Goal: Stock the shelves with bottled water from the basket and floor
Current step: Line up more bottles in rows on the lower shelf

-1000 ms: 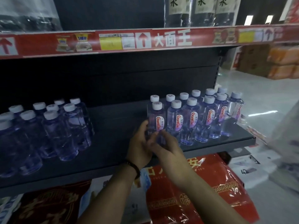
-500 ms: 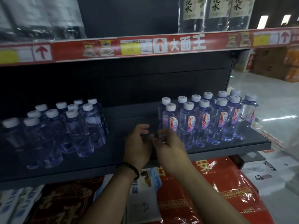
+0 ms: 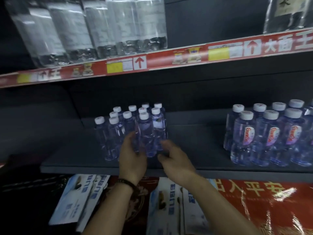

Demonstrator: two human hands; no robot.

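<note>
At the left cluster [image 3: 116, 131] now, left hand [image 3: 132, 158] grips bottle [image 3: 145, 133]; right hand's [image 3: 177, 161] fingers [image 3: 166, 145] loose.

Left bottles [image 3: 145, 133]: clear plastic, pale blue-violet tint, white-capped. Right bottles [image 3: 269, 141]: same violet-blue tint, white-capped, red-and-white labels. Shelf [image 3: 194, 150]: plain dark grey, no pattern. Price strip [image 3: 160, 60]: red, with yellow tags, white squares carrying red arrows, big white characters. Packets above [image 3: 81, 31]: clear silvery film, black contents low down. Bag below [image 3: 262, 209]: glossy red, gold characters. Boxes [image 3: 79, 197]: white and light blue. Wristband [image 3: 126, 183]: dark, beaded.
</note>
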